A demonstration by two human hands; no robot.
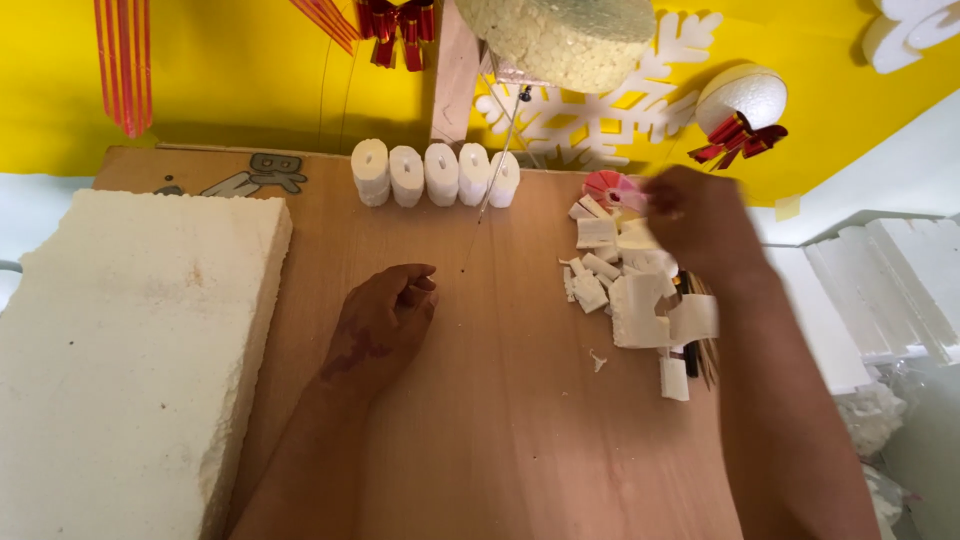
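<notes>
The left hand (385, 315) rests on the bare wooden table (500, 420), palm down, with its fingers (418, 290) curled loosely inward and holding nothing. Just beyond those fingertips a thin wire (490, 190) runs slanting up and away toward the back of the table.

The right hand (700, 220) is blurred with motion, reaching over a heap of foam scraps (625, 280). Its fingers are bunched narrow near a small pink and red disc (610, 187) at the far edge of the heap; whether they pinch the disc or anything else cannot be told from the blur.

The foam scraps are white, rough-cut offcuts: small blocks, strips and one larger notched piece, lying loose and overlapping directly under and just toward the body from the right fingers. A few thin dark sticks (700, 360) lie at the near side of the heap, beside the right forearm.

Farther away from the left fingers, at the back of the table, five white foam pieces (435, 173) stand upright in a row, touching side by side, each rounded with a slot through its top. To the left of the left hand, well apart, lies a big thick slab of white foam (130, 350) with crumbly edges. Behind the table is a yellow wall (220, 70) with a white snowflake cutout (600, 110), red ribbons (400, 25) and a white foam ball (742, 98).
</notes>
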